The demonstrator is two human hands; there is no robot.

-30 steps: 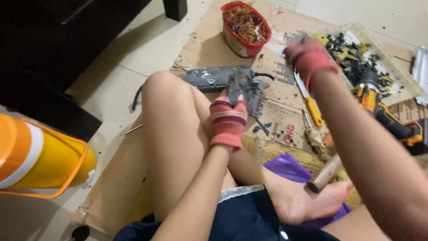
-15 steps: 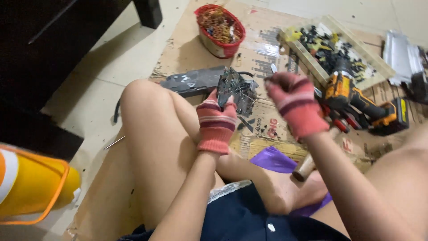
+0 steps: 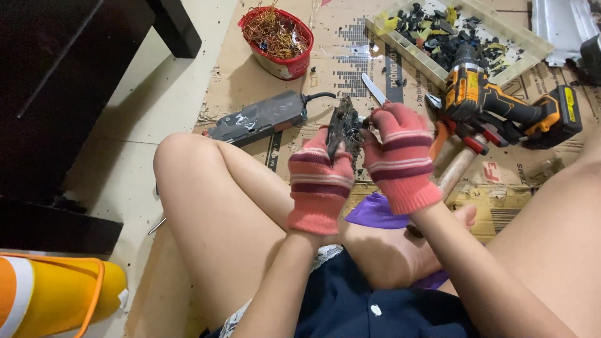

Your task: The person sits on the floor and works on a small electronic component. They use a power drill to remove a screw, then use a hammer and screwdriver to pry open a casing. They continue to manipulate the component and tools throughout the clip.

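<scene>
Left hand (image 3: 320, 184), in a pink striped knit glove, is clamped on a dark, flat, ragged-edged circuit board (image 3: 343, 128) held upright on edge above the person's bent knee. Right hand (image 3: 400, 156), gloved alike, is closed with its fingertips pinching at the board's right edge, so the two hands meet on it. Behind the board lie a slim silver blade (image 3: 374, 89) and a dark grey oblong power adapter (image 3: 260, 117) on flattened brown cardboard (image 3: 250, 75) spread over the floor. Right of the hands lie a yellow-and-black cordless drill (image 3: 501, 106) and a wooden-handled hammer (image 3: 457, 172). Farther off stand a red round bowl of tangled wire (image 3: 278, 34) and a pale tray of black parts (image 3: 532, 44).
</scene>
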